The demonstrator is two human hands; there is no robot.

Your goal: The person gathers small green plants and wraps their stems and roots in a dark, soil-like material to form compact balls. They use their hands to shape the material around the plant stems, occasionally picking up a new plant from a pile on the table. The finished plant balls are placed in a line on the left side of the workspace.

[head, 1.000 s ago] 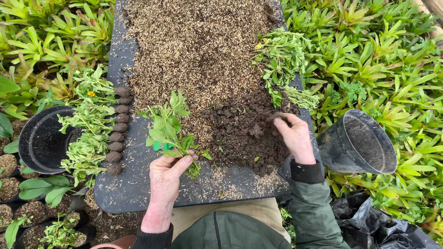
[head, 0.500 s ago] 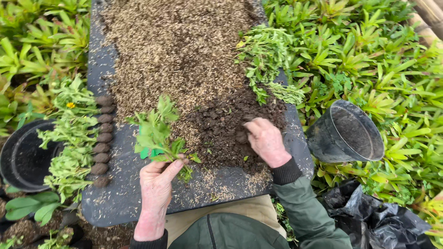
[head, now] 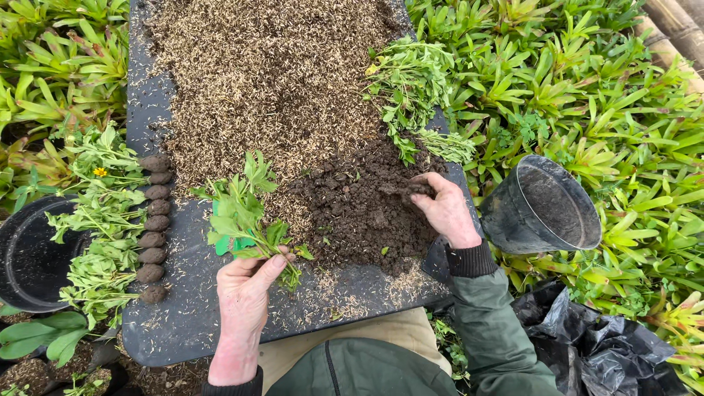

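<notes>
The left hand [head: 244,293] holds a bunch of green leafy cuttings [head: 238,209] by the stems, fingers closed round the base near the front of the dark counter [head: 183,323]; a scrap of bright green material shows behind the leaves, but what it is cannot be told. Compared with a second ago the bunch sits in much the same spot relative to the hand, so the grip is unchanged. The right hand [head: 444,213] has shifted: earlier it was lifted at the right edge of the dark soil pile [head: 363,209], half a second ago it lay on the pile, and now its fingers are curled narrow into the soil at the pile's far right part, pinching a clump. Judgement: soil is being gathered while the cuttings wait in the other hand. A row of dark rounded soil balls [head: 152,227] lies along the left of the counter, beside loose cuttings [head: 103,242] draped over its edge. Pale husk mulch [head: 264,81] covers the far half. More cuttings [head: 414,88] lie at far right. An empty black pot [head: 546,205] tilts just right of the counter, another [head: 26,257] at left.
</notes>
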